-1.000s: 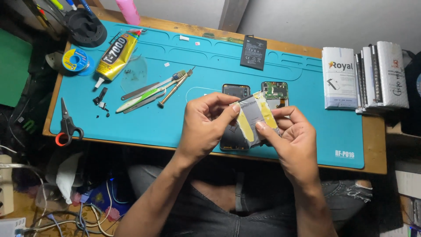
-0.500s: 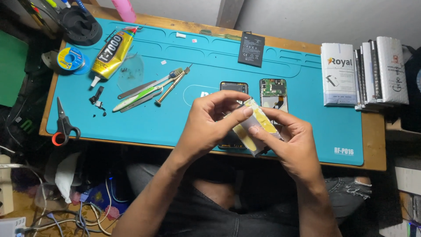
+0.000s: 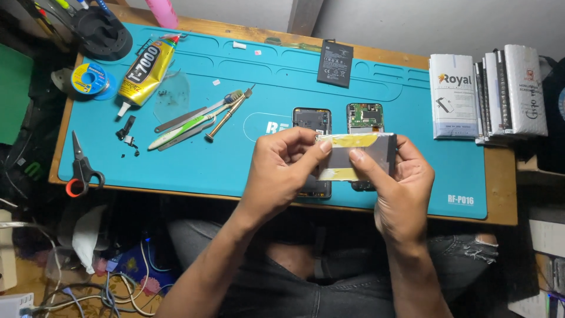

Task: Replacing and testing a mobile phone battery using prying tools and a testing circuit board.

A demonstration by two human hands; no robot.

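Both hands hold a flat grey phone battery [image 3: 356,156] with yellow tape strips on its top and bottom edges, just above the blue work mat [image 3: 206,159]. My left hand [image 3: 282,168] pinches the battery's left end between thumb and fingers. My right hand [image 3: 400,182] grips its right side, thumb pressed on the face. Directly behind the battery lie two opened phone parts: a dark back frame [image 3: 312,119] and a body with a bare circuit board [image 3: 364,118].
On the mat lie a black battery [image 3: 335,63], a yellow glue tube [image 3: 144,70], a toothbrush, tweezers and a screwdriver [image 3: 197,121]. Orange-handled scissors [image 3: 81,168] rest at the left edge. White boxes [image 3: 485,94] stand at the right. A solder reel [image 3: 89,78] sits far left.
The battery has turned from a tilted, edge-up pose to lying level between both hands, and the hands shifted slightly right. The view moved closer to the mat.
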